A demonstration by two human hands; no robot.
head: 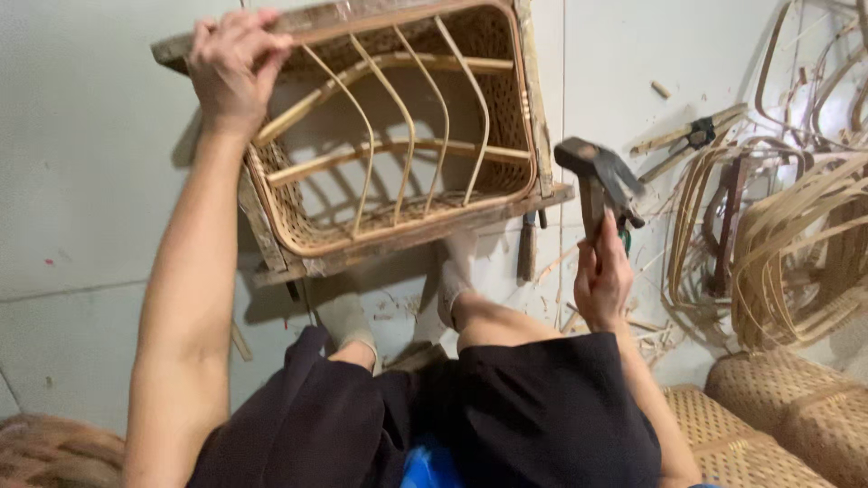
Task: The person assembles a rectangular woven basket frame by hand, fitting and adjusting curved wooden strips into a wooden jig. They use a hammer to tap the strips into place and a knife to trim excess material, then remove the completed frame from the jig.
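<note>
Woven bamboo and a rough wooden frame fill your left hand (231,63), which is clamped over the top corner of the basket (398,136), tilting its open side towards you so it stays braced. Your right hand (603,280) is wrapped tight round the handle of a claw hammer (599,172), head up, just beside the frame's right edge. Loose bamboo strips (787,244) lie coiled on the floor (81,181) further right, near finished woven pieces (796,416).
</note>
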